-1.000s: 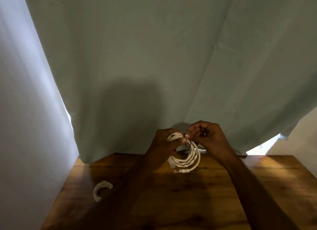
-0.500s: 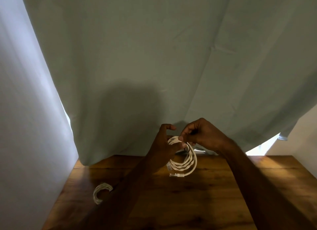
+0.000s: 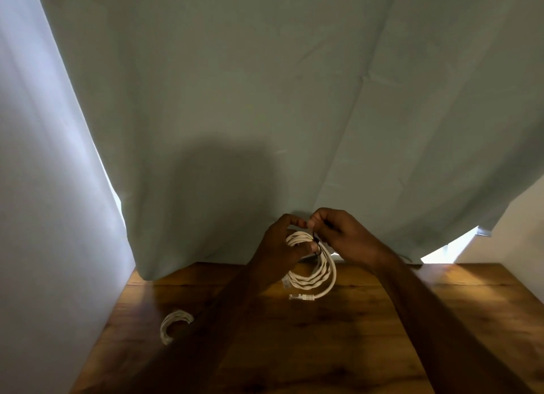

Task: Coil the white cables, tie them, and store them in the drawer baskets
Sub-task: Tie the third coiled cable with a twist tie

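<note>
My left hand (image 3: pixel 275 246) has its fingers curled round the coiled white cable (image 3: pixel 316 264), holding it up over the far end of the tabletop (image 3: pixel 323 349). My right hand (image 3: pixel 344 237) is pinching the thin dark tie (image 3: pixel 316 242) at the top of the coil. Another coiled cable (image 3: pixel 173 324) lies on the tabletop to my left, curtain (image 3: pixel 265 99) behind.

Coiled cable (image 3: pixel 316 271) above table (image 3: pixel 323 349); second coil (image 3: pixel 173 324) left; curtain (image 3: pixel 265 99) behind.
</note>
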The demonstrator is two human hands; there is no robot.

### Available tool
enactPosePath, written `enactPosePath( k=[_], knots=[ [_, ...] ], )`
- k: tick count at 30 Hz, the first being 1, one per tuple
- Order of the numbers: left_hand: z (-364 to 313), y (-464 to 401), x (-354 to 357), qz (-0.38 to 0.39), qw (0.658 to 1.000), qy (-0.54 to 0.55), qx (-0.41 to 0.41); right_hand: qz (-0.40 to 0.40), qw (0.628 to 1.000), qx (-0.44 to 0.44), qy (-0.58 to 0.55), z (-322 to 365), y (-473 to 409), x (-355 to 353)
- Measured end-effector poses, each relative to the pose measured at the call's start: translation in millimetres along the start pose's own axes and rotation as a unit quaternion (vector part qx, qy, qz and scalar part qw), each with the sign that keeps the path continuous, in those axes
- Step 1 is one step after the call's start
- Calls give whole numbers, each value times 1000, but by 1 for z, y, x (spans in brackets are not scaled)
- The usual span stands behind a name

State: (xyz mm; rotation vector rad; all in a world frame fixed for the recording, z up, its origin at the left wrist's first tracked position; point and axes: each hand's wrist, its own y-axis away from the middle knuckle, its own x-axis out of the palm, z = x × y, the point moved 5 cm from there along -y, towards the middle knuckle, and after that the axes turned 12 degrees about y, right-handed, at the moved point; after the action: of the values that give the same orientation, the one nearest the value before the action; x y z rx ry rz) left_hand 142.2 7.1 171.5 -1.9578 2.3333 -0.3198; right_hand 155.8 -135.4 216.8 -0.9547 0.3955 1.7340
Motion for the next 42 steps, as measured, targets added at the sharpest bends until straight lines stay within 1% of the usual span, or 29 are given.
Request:
enactPosePath(
  k=[2,4,7,9,12,14,16,18,22,25,28,31,32,34,37,39,42],
  knots=[
    [2,2,5,23,999,-23,20,-40,997,34,-49,-8,-4,-2],
    [5,4,8,27,999,-33,26,-77,992,66,-78,-19,-8,1],
    [11,8,7,24,999,-36,28,-107,986,100,-84,-32,-12,16],
    [18,11,3,26,999,-30,6,-121,983,118,-78,-37,-9,29],
    [34,16,-9,29,998,-9,-51,-134,975,131,-120,-35,-1,45],
    [49,22,-24,9,995,25,-96,-107,973,148,-140,-37,5,58],
    [65,31,-37,-10,989,55,-135,-58,975,154,-149,-41,11,78],
    [85,43,-45,-22,981,77,-176,-2,978,143,-150,-44,17,103],
    [126,77,-61,-55,963,84,-248,71,982,124,-122,-46,29,152],
    [144,106,-84,-72,961,60,-259,160,978,112,-75,-41,40,193],
    [156,138,-113,-103,962,27,-252,181,977,110,-26,-38,48,230],
    [167,167,-136,-125,961,15,-247,242,964,98,-54,-25,57,271],
    [171,176,-143,-127,959,10,-255,249,961,105,-57,-24,62,284],
    [177,191,-158,-130,954,-16,-270,234,962,134,-51,-27,67,305],
    [185,210,-183,-152,938,-40,-308,189,956,224,-21,-40,72,328],
    [201,216,-201,-168,929,-37,-329,161,950,269,4,-45,74,333],
    [207,213,-218,-177,927,-61,-325,124,935,332,15,-57,84,333]
  ],
)
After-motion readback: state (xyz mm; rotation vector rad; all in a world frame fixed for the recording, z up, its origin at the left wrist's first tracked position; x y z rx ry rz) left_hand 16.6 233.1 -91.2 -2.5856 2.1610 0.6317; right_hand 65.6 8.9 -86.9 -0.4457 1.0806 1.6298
